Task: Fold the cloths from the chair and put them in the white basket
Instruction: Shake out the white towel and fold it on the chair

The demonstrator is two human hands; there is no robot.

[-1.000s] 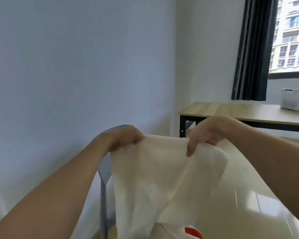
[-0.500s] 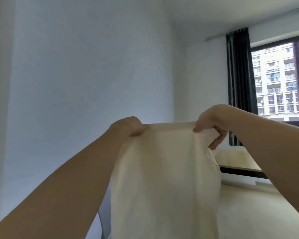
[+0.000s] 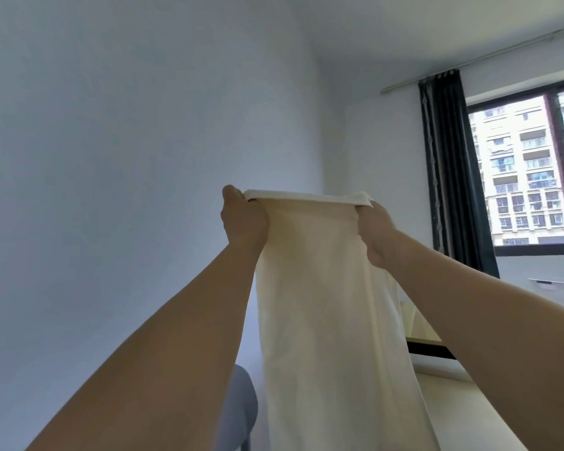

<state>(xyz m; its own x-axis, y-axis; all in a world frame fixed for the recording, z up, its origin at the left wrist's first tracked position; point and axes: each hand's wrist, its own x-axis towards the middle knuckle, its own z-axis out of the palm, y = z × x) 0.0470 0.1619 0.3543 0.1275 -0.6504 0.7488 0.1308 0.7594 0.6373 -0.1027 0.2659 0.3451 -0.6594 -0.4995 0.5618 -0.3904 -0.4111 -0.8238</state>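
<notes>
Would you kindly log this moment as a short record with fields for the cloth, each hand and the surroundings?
cloth: cream cloth, held up by its top edge, hanging straight down
left hand: left hand grips the top left corner
right hand: right hand grips the top right corner
chair: grey chair partly visible below
basket: white basket at right edge, mostly hidden
background: dark curtain beside window
</notes>
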